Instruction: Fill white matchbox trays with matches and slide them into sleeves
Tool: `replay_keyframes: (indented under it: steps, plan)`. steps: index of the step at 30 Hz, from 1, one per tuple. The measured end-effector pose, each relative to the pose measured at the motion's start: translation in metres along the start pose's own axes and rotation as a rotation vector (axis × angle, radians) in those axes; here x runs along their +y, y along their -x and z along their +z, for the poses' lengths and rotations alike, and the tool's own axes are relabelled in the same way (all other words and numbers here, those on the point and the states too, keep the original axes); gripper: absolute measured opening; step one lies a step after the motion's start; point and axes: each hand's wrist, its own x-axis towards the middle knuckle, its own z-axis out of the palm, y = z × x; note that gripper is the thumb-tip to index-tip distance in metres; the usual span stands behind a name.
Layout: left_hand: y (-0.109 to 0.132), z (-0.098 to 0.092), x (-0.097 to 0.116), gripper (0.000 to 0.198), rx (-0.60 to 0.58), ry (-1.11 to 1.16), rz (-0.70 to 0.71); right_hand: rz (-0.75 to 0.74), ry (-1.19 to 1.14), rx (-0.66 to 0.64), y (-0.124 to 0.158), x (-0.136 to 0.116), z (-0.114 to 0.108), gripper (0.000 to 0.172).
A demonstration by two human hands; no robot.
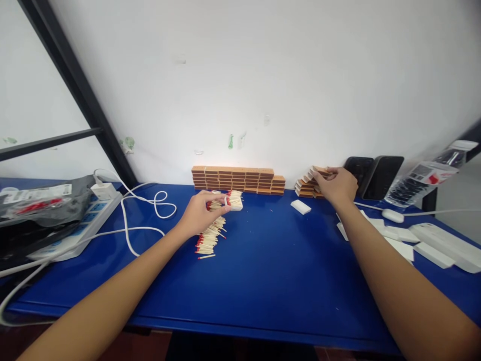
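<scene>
My left hand (201, 213) is closed on the edge of a small white matchbox tray (236, 206) filled with red-tipped matches. Below that hand, a pile of loose matches (208, 239) lies on the blue table (263, 281). My right hand (338, 186) reaches to a small heap of matchbox sleeves (306, 188) by the wall, its fingers pinching a sleeve at the top. The fingertips are partly hidden. Between the hands a white tray (301, 206) lies on the tabletop. Stacked matchboxes (233, 179) form a low row against the wall.
Several white trays (402, 235) lie beside my right forearm. Behind them are two dark phone-like objects (381, 176), a tilted water bottle (424, 180) and a white cable. On the left are a power strip (86, 220), looping white cables (128, 200) and a grey plastic bag (45, 205).
</scene>
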Motion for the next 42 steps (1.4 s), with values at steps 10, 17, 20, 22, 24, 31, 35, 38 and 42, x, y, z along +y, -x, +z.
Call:
replay_keyframes:
  steps: [10, 17, 20, 22, 24, 31, 35, 38, 42]
  plan:
    - [0.000, -0.002, 0.002, 0.032, 0.002, -0.010, -0.006, -0.009, 0.019, 0.034, -0.001, 0.004, 0.006, 0.047]
    - [0.000, -0.002, 0.001, 0.032, 0.011, -0.007, 0.000, -0.035, 0.036, 0.014, 0.000, 0.003, 0.007, 0.047]
    - [0.000, -0.001, 0.000, 0.033, 0.008, -0.007, -0.003, -0.065, 0.029, 0.026, 0.001, 0.003, 0.007, 0.045]
    - [0.000, -0.001, 0.000, 0.033, 0.008, -0.008, -0.008, -0.083, 0.030, 0.036, 0.002, 0.002, 0.007, 0.043]
    - [0.000, -0.002, 0.001, 0.034, 0.006, -0.005, -0.011, -0.093, 0.033, 0.047, 0.004, 0.002, 0.006, 0.042]
    - [0.000, -0.002, 0.002, 0.034, -0.001, -0.012, 0.000, -0.125, 0.027, 0.043, 0.010, -0.001, 0.005, 0.042]
    - [0.000, -0.001, 0.002, 0.033, -0.001, -0.020, -0.009, -0.154, 0.012, 0.024, 0.011, -0.003, 0.006, 0.037]
    - [0.000, -0.001, 0.002, 0.034, 0.004, -0.011, -0.011, -0.144, 0.018, 0.026, 0.013, -0.006, 0.006, 0.035]
    - [0.000, -0.001, 0.001, 0.032, 0.001, -0.005, -0.011, -0.165, 0.026, 0.050, 0.014, -0.009, 0.005, 0.034]
